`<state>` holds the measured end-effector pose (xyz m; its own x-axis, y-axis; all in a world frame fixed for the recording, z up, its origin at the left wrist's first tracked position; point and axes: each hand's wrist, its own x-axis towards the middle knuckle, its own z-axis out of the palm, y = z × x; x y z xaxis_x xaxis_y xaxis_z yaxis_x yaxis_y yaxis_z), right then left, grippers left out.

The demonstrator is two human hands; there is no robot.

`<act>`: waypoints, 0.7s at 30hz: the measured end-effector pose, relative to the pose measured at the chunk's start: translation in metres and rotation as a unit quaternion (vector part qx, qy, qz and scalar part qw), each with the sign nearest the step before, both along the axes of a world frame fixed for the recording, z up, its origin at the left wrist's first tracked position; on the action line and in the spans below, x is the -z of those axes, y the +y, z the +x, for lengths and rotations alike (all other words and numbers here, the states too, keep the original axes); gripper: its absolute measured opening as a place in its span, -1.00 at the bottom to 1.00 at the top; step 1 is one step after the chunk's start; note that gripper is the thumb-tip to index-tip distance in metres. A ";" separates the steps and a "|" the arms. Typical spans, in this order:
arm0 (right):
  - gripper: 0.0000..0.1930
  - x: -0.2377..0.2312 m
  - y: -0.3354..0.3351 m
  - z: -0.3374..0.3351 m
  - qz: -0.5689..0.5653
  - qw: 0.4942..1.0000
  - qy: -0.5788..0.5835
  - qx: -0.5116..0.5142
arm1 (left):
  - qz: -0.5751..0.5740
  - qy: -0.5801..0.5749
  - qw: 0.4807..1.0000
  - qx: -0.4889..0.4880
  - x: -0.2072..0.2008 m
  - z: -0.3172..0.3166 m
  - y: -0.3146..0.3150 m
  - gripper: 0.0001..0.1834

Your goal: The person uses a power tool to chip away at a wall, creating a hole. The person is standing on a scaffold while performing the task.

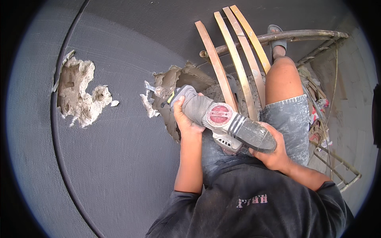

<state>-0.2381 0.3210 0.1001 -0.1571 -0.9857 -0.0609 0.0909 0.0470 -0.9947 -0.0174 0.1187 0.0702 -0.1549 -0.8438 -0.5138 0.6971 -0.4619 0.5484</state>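
Observation:
A grey demolition hammer [220, 119] with a round red cap lies slantwise across my lap, its front end to the upper left. Near that front end, my left hand [186, 117] is wrapped round the grey body. At the dark rear end, my right hand [276, 148] grips the handle. The short chisel bit [149, 86] points left, beside the broken edge of a rough hole [170, 78] in the dark grey wall. Whether the tip touches the wall I cannot tell. Some loose plaster flakes [149, 106] hang just below the bit.
Further left is a second broken patch [75, 91], with a dark cable [55, 131] running past it. Narrow wooden planks [217, 63] cross a pole [305, 35] ahead of me. My sandalled foot [277, 37] is at this pole. Rubble [315, 119] and a metal frame [337, 168] lie below right.

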 end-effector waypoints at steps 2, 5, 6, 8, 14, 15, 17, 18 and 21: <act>-0.32 0.005 -0.002 -0.001 0.017 1.000 -0.004 -0.008 | -0.002 0.000 1.000 -0.001 0.003 0.000 -0.002 -0.42; -0.32 -0.003 -0.002 0.004 0.007 1.000 0.023 0.014 | 0.012 -0.001 1.000 -0.007 0.001 0.002 -0.003 -0.42; -0.32 -0.005 -0.004 0.003 0.004 1.000 0.026 0.011 | 0.012 0.001 1.000 -0.006 0.000 0.002 -0.003 -0.42; -0.32 -0.005 -0.007 0.000 0.003 0.999 0.033 0.005 | 0.013 0.006 1.000 -0.005 -0.002 0.001 -0.005 -0.42; -0.32 -0.002 -0.013 -0.008 0.007 0.999 0.045 -0.005 | -0.008 -0.005 1.000 -0.015 0.002 -0.006 -0.007 -0.41; -0.31 0.002 -0.013 -0.010 -0.003 0.998 0.056 -0.009 | -0.001 0.003 1.000 -0.014 0.005 -0.005 -0.008 -0.42; -0.30 0.004 -0.014 -0.013 0.029 0.999 -0.021 -0.022 | 0.005 0.009 1.000 -0.003 0.008 -0.004 -0.009 -0.42; -0.29 0.002 -0.015 -0.015 0.072 0.991 -0.107 -0.032 | 0.006 0.008 1.000 0.006 0.009 -0.006 -0.008 -0.42; -0.26 0.015 -0.011 -0.020 0.086 0.967 -0.236 -0.034 | 0.011 -0.006 1.000 0.023 0.013 -0.011 -0.004 -0.38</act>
